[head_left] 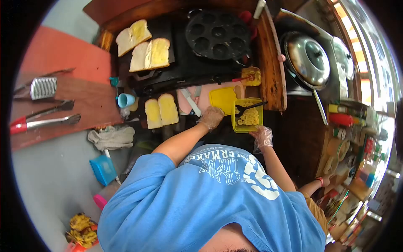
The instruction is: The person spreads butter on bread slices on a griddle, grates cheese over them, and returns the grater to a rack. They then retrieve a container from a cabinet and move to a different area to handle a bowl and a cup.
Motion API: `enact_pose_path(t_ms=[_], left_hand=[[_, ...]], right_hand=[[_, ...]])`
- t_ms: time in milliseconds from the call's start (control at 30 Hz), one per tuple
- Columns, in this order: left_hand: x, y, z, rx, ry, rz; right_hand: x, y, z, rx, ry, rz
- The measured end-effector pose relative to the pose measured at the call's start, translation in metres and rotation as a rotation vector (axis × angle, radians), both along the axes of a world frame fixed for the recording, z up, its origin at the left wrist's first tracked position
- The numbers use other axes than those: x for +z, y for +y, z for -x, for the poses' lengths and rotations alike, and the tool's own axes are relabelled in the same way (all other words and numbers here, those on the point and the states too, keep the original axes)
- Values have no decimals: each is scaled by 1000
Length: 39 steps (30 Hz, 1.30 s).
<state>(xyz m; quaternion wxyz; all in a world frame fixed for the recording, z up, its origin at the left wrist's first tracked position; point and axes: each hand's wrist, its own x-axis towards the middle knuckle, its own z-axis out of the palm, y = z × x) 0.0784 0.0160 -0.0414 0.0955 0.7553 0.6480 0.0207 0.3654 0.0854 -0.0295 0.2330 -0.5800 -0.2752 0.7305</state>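
Observation:
My left hand [212,117], in a clear plastic glove, is at the near edge of a pink cutting board [205,91]. Its fingers are curled together beside a flat yellow lid [222,100]; whatever they hold is hidden. A white-bladed knife [190,102] lies just left of it. My right hand [263,137], also gloved, grips the near right corner of a yellow plastic container [247,130]. Inside are a pale yellow chunky filling [249,117] and a black spoon [247,107]. Two spread bread slices [161,112] lie left of the board.
Behind the board is a black griddle [180,69] with more spread bread [151,54] and a round moulded pan [218,35]. A lidded pan [308,61] stands right. Tongs [46,119] and a blue cup [126,100] are left. Another person's arm [312,186] shows at lower right.

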Motion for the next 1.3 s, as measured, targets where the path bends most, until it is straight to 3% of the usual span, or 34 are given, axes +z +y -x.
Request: enact_pose_path(t_ms=[67, 233, 300, 500, 567, 633, 733, 833, 900, 967, 1033, 1100, 1167, 1233, 1300], left_hand=[[-1, -3, 0, -37, -54, -49], [55, -12, 15, -59, -80, -77], [83, -22, 30, -25, -203, -244], [140, -50, 61, 151, -289, -344], [156, -58, 62, 560, -546, -276], [136, -62, 69, 660, -677, -284], [109, -43, 64, 996, -1209, -87], [74, -14, 46, 1165, -1320, 80], [46, 4, 42, 1196, -1323, 132], [-6, 17, 45, 1114, -930, -77], [27, 38, 29, 1156, -935, -93], [38, 55, 24, 1048, -627, -65], [43, 69, 17, 1079, -556, -109], [48, 80, 13, 1034, -509, -148], [50, 87, 6, 987, -431, -176]], right_hand=[[-11, -8, -9, -42, 23, 2], [-29, -26, -11, -53, 38, -101], [-34, -25, -4, -59, 42, -118], [-73, 1, 34, -89, 79, -103], [-57, 16, 53, -1, 46, -46], [-61, 26, 63, -5, 160, -56], [-64, 43, 70, 223, 10, -15], [-66, 53, 61, 297, 119, -195], [-52, 67, 62, 565, -112, -83], [-47, 67, 60, 520, -117, -71], [-41, 65, 60, 488, -120, -56], [-32, 66, 62, 440, -80, 132], [-30, 63, 65, 510, -83, 63], [-26, 66, 69, 835, -99, 30], [-22, 59, 74, 729, 6, 86]])
